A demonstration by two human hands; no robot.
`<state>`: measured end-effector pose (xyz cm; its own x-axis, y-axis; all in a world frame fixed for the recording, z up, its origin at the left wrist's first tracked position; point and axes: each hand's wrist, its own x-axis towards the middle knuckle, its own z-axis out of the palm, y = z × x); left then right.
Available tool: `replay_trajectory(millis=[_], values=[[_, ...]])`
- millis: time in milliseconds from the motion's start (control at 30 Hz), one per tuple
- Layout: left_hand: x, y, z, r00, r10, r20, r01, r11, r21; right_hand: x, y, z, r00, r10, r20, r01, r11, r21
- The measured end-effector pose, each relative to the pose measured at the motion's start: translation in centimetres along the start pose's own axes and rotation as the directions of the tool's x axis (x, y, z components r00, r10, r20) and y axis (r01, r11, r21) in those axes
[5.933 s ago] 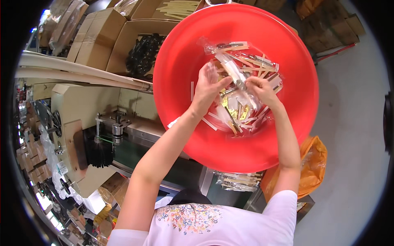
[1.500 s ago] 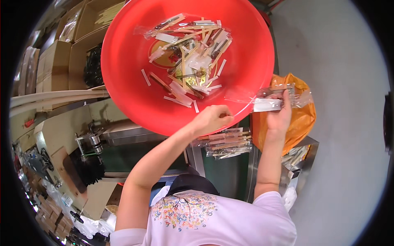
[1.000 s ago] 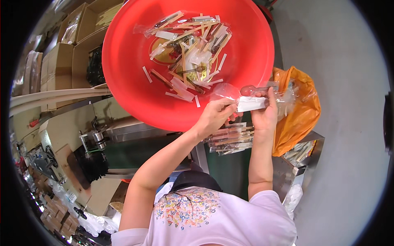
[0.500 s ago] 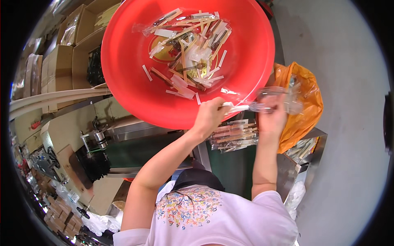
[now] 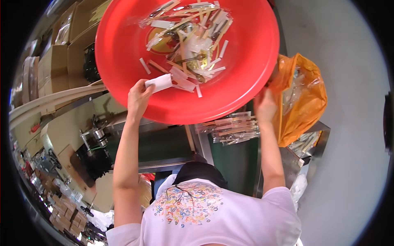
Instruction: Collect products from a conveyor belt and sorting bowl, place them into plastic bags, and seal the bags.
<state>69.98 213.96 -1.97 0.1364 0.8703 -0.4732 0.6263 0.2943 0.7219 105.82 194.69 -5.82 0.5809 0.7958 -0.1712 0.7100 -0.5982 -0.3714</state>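
Observation:
My left hand point(image 5: 138, 98) is closed on a white folded paper napkin point(image 5: 161, 83) over the near left rim of a large red basin point(image 5: 242, 86). Inside the basin lies a loose heap of wooden chopsticks, white paper slips, dark spoons point(image 5: 189, 60) and clear wrappers. To the right, my right hand point(image 5: 266, 106) is at the left edge of an orange plastic bag point(image 5: 305, 104); its fingers are blurred and partly hidden there. Crumpled clear plastic point(image 5: 292, 92) shows in the bag's mouth. Just left of that hand, several wrapped cutlery packs point(image 5: 234, 128) lie on a green belt point(image 5: 234, 164).
Cardboard boxes point(image 5: 55, 69) stand at the far left behind a pale rail point(image 5: 57, 95). A metal fixture point(image 5: 98, 135) and a black brush point(image 5: 92, 164) are on the left. More wrapped packs point(image 5: 305, 143) fill a metal bin below the bag. Grey floor point(image 5: 353, 164) runs along the right.
My left hand has moved left across the basin with the white napkin, away from the right hand. The clear wrapper is gone from between my hands, and my right hand has dropped to the bag's edge.

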Motion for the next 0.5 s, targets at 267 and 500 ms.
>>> replay_trajectory(millis=[267,500], values=[[2.2,-0.3,-2.8,0.998,0.062,0.015,-0.062,0.997,-0.036,-2.9,0.5,1.0,0.937,-0.238,-0.255,0.233,0.971,-0.047],[8.5,-0.2,4.7,0.907,0.243,0.343,-0.377,0.831,0.409,7.0,6.3,-10.4,0.845,-0.215,-0.49,-0.023,0.9,-0.435]])
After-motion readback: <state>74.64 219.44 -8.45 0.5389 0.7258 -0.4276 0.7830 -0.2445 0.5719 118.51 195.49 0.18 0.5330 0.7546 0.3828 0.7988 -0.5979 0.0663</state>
